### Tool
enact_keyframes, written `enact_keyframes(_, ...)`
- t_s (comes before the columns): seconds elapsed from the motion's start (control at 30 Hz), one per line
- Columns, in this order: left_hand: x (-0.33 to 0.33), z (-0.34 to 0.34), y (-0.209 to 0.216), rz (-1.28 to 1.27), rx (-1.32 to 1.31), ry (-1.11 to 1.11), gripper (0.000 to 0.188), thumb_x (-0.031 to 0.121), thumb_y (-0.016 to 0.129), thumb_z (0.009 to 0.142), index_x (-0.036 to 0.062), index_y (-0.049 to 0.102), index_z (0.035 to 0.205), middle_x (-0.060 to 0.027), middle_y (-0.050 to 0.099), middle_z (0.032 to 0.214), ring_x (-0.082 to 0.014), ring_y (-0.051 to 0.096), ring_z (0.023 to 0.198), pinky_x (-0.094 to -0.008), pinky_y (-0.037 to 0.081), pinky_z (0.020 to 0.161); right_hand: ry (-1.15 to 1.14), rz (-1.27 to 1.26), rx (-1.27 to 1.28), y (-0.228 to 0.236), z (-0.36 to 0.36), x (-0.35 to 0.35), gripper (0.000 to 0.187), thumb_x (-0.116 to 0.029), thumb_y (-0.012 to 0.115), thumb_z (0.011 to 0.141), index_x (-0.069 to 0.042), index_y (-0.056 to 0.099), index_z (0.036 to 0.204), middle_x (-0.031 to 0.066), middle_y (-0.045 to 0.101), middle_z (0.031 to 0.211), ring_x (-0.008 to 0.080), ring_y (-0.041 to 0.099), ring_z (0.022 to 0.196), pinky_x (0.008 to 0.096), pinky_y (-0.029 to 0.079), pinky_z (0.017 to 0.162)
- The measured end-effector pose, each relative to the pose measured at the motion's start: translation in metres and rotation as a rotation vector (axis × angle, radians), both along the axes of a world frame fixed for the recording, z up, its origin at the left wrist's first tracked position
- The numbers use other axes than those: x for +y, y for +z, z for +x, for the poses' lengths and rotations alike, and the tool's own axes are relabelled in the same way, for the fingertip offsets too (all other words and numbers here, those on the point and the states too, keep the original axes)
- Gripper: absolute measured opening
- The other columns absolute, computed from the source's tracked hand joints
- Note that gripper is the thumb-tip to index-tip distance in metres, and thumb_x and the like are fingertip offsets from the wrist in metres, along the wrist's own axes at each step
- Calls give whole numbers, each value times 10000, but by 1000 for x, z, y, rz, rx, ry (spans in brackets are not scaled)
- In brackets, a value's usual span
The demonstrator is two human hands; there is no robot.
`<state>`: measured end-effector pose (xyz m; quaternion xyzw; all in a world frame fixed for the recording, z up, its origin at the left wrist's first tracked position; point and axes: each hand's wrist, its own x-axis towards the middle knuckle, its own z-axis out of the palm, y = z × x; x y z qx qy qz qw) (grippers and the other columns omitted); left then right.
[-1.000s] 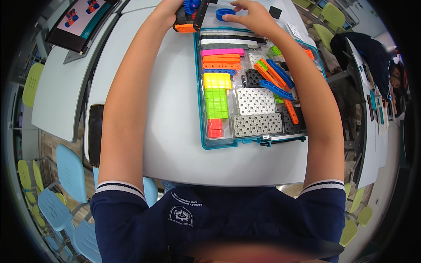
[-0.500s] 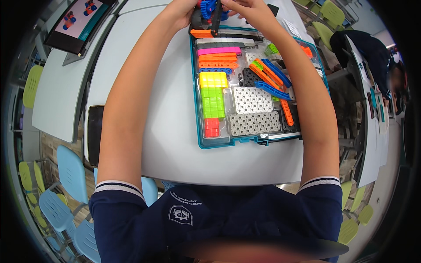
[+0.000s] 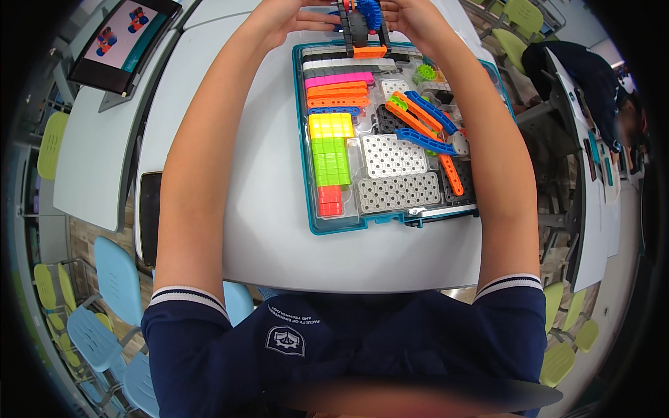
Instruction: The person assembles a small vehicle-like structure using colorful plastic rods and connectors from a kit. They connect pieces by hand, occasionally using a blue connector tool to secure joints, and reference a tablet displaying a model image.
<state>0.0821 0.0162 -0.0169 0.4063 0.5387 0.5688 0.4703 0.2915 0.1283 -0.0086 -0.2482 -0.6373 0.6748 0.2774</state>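
Note:
At the top edge of the head view, a model built of plastic construction parts (image 3: 359, 29) is held between my two hands. It has a black wheel, a blue gear, dark side beams and an orange crosspiece at its near end. My left hand (image 3: 300, 19) grips it from the left, its fingers reaching toward the dark beam. From the right, my right hand (image 3: 416, 22) closes on its other side, with some fingertips hidden behind the model. Just below both hands lies a teal-rimmed parts case (image 3: 301, 139). The model's far end is cut off by the picture's edge.
Inside the case are orange beams (image 3: 338, 91), yellow blocks (image 3: 331, 126), green blocks (image 3: 330, 161) and perforated plates (image 3: 395, 155). A phone-like black slab (image 3: 150, 216) lies left of my left arm. A screen (image 3: 124, 45) stands at the far left. Another person (image 3: 568, 76) bends at a right-hand table.
The model has turned so that its orange crosspiece faces me, and it has shifted right. Both hands have changed their hold on it. The case appears slightly further left.

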Motion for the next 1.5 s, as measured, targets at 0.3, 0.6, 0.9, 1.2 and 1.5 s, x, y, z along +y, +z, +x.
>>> enact_keyframes(0.3,6,-14,-5,172,381,421,578,444,700,963,27,581,1345,-135,733,1061,-188,702,900,-322,563,775,-120,-46,114,-2,12,21,261,-282,613,1000,-57,698,1101,45,710,927,134,662,834,296,526,802)
enact_keyframes(0.6,10,22,-15,281,983,322,620,408,872,788,-30,668,1176,-197,746,1006,-275,730,893,-372,574,796,-188,-29,137,-10,14,32,230,-250,604,999,-52,693,1077,35,688,861,127,636,738,270,510,689)
enact_keyframes(0.9,21,-2,-42,150,1407,368,724,623,740,833,37,710,1258,-168,768,1087,-280,757,944,-385,599,824,-203,-18,95,-10,14,29,228,-250,616,994,-42,703,1033,31,682,803,119,632,674,253,490,626)
enact_keyframes(1.2,25,-53,-68,113,1418,526,747,641,770,801,37,733,1239,-184,761,1114,-302,749,1012,-403,591,884,-212,-16,79,-6,14,23,218,-253,651,979,-47,722,989,31,695,788,106,630,652,244,483,614)
enact_keyframes(1.5,10,-22,-34,411,1359,391,492,424,843,791,58,760,1108,-164,724,1131,-317,657,1083,-411,507,995,-225,-11,49,-8,12,22,216,-253,673,968,-45,723,943,25,691,760,101,620,630,238,478,608)
